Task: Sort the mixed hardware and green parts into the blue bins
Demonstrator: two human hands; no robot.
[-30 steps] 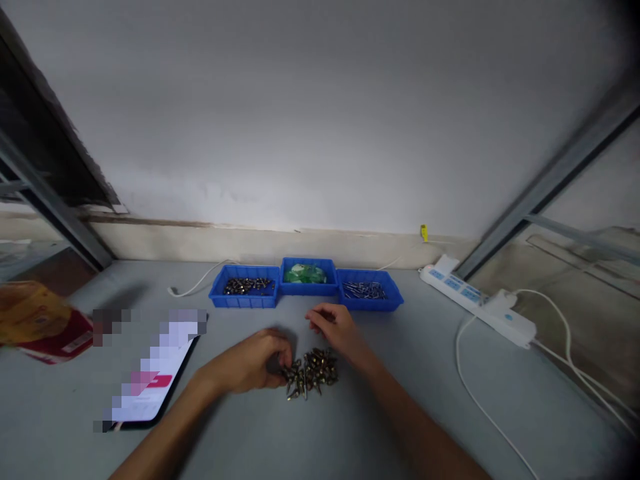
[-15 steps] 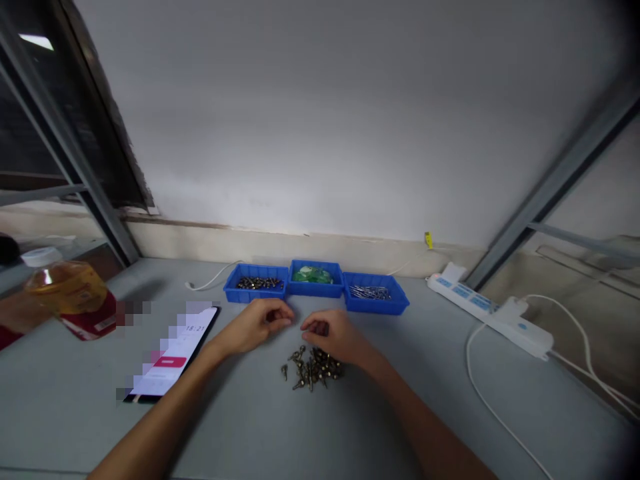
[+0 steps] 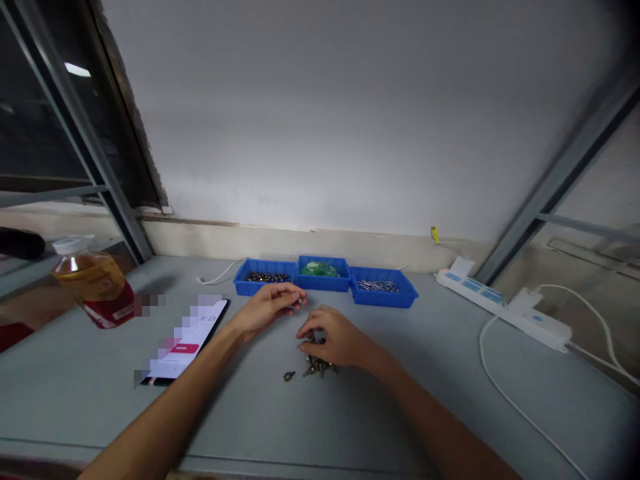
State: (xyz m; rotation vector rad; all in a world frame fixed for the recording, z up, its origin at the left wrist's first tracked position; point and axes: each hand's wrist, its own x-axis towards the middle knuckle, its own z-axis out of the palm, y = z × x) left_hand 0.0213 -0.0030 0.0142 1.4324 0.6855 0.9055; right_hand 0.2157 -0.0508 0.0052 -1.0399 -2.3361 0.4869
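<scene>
Left hand [image 3: 267, 308] pinches a small metal piece [image 3: 300, 299] while right hand [image 3: 336, 339], hold unclear, hovers at a metal pile [image 3: 321, 369], apparently mid-pickup, next needing a precise pinch.

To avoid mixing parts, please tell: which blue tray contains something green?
The middle blue tray: it holds green material. The left tray and right tray hold metal pieces.

L hand [image 3: 270, 308] off metal pile [image 3: 320, 367], R hand [image 3: 335, 337] now over it.
Vs 1 s ago: L moved twd far edge of table [image 3: 250, 427], small metal pc [image 3: 300, 298] held; R twd near edge.
</scene>
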